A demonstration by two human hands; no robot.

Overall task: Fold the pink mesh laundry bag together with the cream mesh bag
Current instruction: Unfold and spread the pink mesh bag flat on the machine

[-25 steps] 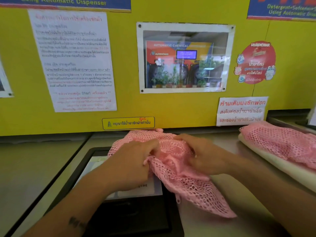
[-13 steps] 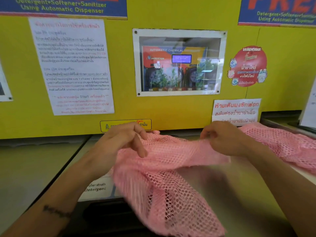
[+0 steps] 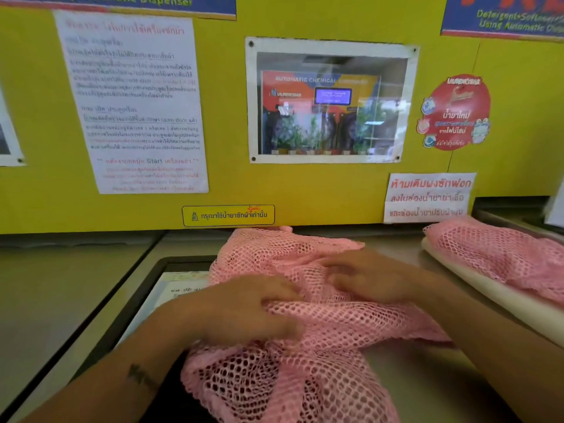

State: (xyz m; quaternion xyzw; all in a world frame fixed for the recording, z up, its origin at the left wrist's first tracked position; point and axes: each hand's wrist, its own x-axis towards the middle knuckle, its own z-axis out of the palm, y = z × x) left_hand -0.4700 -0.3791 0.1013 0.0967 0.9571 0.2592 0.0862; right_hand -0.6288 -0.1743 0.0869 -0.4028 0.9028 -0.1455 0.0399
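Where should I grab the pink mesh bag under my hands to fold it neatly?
Probably take the pink mesh laundry bag by its far edge near the yellow panel, coming from above with both hands. That edge lies fairly flat on the counter, while the near part droops bunched over the front. The left hand and right hand now press its crumpled middle.

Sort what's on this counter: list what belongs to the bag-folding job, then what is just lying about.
Belongs to the job:
- pink mesh bag, under both hands: left hand, right hand
- cream bag at right, beneath a second pink mesh piece

Just there:
- instruction sheet
- dispenser window
- red round sticker
- yellow warning label
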